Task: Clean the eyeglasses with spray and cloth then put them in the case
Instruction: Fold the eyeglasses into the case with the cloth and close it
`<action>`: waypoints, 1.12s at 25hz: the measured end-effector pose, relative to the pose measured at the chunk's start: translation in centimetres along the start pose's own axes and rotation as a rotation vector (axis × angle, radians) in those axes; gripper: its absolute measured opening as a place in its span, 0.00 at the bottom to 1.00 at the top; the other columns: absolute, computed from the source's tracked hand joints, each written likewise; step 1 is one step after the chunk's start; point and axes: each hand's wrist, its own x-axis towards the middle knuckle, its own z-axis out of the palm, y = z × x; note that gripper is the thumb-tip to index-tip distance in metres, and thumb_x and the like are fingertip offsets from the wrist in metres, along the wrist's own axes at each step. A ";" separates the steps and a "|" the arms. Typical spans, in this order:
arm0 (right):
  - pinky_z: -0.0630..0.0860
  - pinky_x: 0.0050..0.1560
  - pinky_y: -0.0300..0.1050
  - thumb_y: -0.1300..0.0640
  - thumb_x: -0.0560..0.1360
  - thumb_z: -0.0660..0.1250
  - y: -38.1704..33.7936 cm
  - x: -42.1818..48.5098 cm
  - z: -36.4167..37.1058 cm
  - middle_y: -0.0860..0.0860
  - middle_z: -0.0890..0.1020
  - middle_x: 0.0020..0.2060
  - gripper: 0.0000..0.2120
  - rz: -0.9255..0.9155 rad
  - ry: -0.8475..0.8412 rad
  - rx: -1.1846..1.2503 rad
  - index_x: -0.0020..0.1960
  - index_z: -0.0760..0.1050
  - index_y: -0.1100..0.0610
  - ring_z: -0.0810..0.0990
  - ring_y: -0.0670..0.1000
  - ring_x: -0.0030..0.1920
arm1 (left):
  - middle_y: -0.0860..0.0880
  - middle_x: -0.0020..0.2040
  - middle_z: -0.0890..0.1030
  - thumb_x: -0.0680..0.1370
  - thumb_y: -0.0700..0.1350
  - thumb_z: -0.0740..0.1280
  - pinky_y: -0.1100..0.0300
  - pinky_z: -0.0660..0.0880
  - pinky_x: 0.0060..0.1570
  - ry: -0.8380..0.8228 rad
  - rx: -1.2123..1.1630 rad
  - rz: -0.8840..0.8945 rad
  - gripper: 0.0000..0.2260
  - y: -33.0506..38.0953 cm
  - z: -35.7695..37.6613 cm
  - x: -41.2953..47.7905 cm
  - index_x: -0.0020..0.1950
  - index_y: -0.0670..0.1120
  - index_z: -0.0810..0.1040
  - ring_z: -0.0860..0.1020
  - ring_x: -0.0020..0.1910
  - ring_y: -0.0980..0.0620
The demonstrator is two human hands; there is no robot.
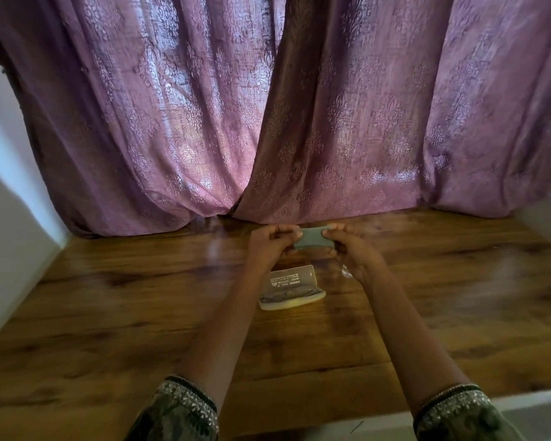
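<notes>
Eyeglasses [287, 294] apparently in open case [291, 286]; hands [309, 246] stretch cloth [310, 238].

Open eyeglass case [291, 288] on the wooden table [109, 313], eyeglasses [287, 294] lying inside. Beyond the case, raised above the tabletop, a cleaning cloth [312, 238] stretched between left hand [269, 243] and right hand [352, 249]. Behind everything, along the table's far edge, a drawn curtain [268, 106].

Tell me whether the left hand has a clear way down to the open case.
Probably yes, once it lets go: the left hand is pinching the grey cloth with the right hand. The open case lies just below it, nothing between.
</notes>
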 end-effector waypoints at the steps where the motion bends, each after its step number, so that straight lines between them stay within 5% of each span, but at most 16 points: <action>1: 0.75 0.26 0.31 0.69 0.72 0.64 0.1 -0.1 0.1 0.46 0.80 0.23 0.09 0.006 0.004 0.019 0.37 0.73 0.58 0.80 0.43 0.28 | 0.47 0.40 0.79 0.72 0.35 0.70 0.69 0.79 0.35 -0.003 -0.001 -0.002 0.04 -0.1 -0.1 -0.1 0.45 0.41 0.80 0.78 0.39 0.55; 8: 0.77 0.27 0.35 0.70 0.73 0.64 0.5 -0.1 0.4 0.54 0.79 0.36 0.08 0.015 0.002 0.013 0.42 0.75 0.58 0.77 0.49 0.33 | 0.51 0.42 0.80 0.78 0.47 0.63 0.61 0.75 0.38 0.033 0.025 -0.143 0.05 -0.8 -0.7 -0.3 0.47 0.47 0.77 0.78 0.39 0.55; 12: 0.79 0.33 0.38 0.70 0.72 0.65 1.5 0.1 0.5 0.54 0.79 0.38 0.09 -0.016 0.049 -0.152 0.43 0.76 0.57 0.78 0.50 0.37 | 0.50 0.44 0.76 0.78 0.39 0.61 0.58 0.71 0.45 0.180 0.281 -0.211 0.06 -4.2 -2.6 0.3 0.45 0.47 0.76 0.74 0.45 0.53; 16: 0.78 0.32 0.35 0.71 0.71 0.66 3.2 0.3 0.4 0.55 0.79 0.38 0.09 -0.015 0.088 -0.235 0.49 0.76 0.62 0.79 0.46 0.35 | 0.47 0.38 0.74 0.76 0.35 0.60 0.59 0.68 0.40 0.285 0.405 -0.279 0.08 -7.3 -4.1 -0.1 0.40 0.45 0.75 0.73 0.40 0.49; 21: 0.76 0.31 0.32 0.70 0.71 0.66 4.5 0.1 0.2 0.54 0.79 0.40 0.12 -0.007 0.143 -0.259 0.54 0.75 0.63 0.79 0.45 0.36 | 0.41 0.55 0.80 0.75 0.42 0.61 0.48 0.77 0.55 0.275 0.563 -0.404 0.12 -10.4 -4.9 -0.3 0.56 0.43 0.78 0.78 0.53 0.42; 28: 0.75 0.32 0.31 0.68 0.72 0.66 5.0 0.1 -0.6 0.51 0.79 0.39 0.11 0.023 0.141 -0.291 0.53 0.75 0.61 0.77 0.45 0.37 | 0.44 0.50 0.75 0.78 0.38 0.56 0.59 0.74 0.35 0.279 0.354 -0.477 0.11 -10.4 -4.3 -1.0 0.57 0.44 0.74 0.74 0.44 0.48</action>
